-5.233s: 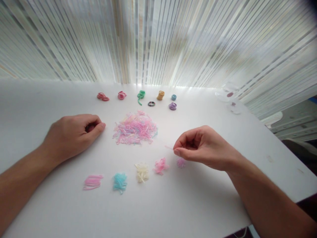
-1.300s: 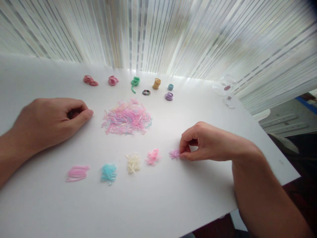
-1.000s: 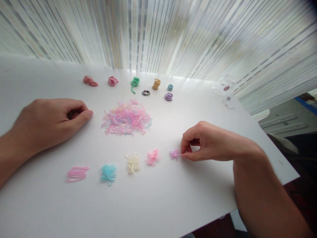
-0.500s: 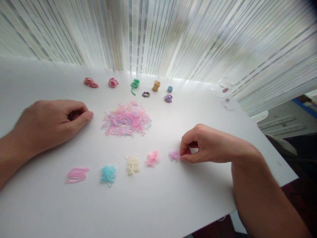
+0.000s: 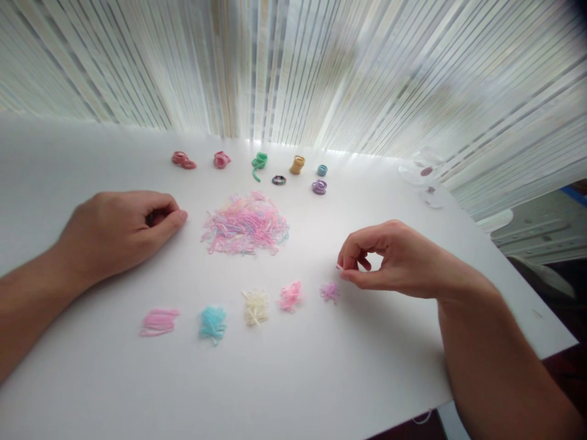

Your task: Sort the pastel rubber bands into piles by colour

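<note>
My right hand point(image 5: 383, 256) is raised a little above the table, thumb and fingertips pinched on a tiny pale pink rubber band point(image 5: 338, 267). Just below those fingertips lies a small lilac cluster of bands point(image 5: 329, 292). Leftward from it run a pink cluster point(image 5: 290, 296), a cream one point(image 5: 255, 307), a light blue one point(image 5: 213, 322) and a mauve-pink bundle point(image 5: 160, 321). A large mixed heap of pastel rubber bands point(image 5: 247, 226) sits in the middle. Resting on the table left of the heap, my left hand point(image 5: 123, 226) is curled closed, with nothing showing in it.
Coiled ties stand along the back: red point(image 5: 183, 160), pink point(image 5: 221, 160), green point(image 5: 259, 164), yellow point(image 5: 297, 164), blue point(image 5: 322, 170) and purple point(image 5: 319, 187). A dark beaded ring point(image 5: 279, 180) lies among them. Clear plastic pieces point(image 5: 426, 174) are at back right, before a string curtain point(image 5: 275, 67).
My right hand has lifted up and away from the lilac cluster, with a small band at its fingertips. My left hand stays by the heap. The whole view has shifted slightly.
</note>
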### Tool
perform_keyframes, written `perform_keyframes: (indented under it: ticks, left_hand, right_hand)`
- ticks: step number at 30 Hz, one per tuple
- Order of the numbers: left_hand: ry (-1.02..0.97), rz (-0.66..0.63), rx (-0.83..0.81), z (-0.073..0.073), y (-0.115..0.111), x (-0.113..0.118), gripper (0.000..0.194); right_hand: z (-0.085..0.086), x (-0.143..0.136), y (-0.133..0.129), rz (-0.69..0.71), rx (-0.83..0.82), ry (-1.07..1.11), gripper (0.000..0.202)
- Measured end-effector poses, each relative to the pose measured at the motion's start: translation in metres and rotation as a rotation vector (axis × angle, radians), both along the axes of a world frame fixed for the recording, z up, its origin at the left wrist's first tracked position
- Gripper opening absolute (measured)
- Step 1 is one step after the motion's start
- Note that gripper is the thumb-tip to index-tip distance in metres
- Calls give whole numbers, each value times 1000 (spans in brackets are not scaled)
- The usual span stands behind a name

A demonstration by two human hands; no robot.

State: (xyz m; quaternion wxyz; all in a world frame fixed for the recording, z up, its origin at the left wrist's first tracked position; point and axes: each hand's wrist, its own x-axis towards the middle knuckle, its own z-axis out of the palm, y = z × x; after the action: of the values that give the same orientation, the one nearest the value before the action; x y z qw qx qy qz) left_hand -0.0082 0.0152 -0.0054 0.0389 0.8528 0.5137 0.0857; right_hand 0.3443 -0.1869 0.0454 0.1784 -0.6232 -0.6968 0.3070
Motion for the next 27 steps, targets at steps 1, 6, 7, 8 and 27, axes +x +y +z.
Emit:
perform_keyframes:
  ticks: [1,6,7,8,27]
  left_hand:
    - [-3,-2,0,0,0,0,43]
    - [-18,-10,1,0,-2,-1,42]
    - [-22,-14,-1,1,-2,-1,42]
    - [-25,-17,-4,1,-3,0,42]
    - [-48,-19,-6,1,-6,2,42]
  right_hand:
    - [-1,0,0,-19,4,12,8]
    - [-7,1,1,-75,-1,50,7]
    - [-8,2,2,-88,-2,61,7]
    - [-10,3,2,-106,-2,70,8]
    - [-30,7,13,-140,127,31,13]
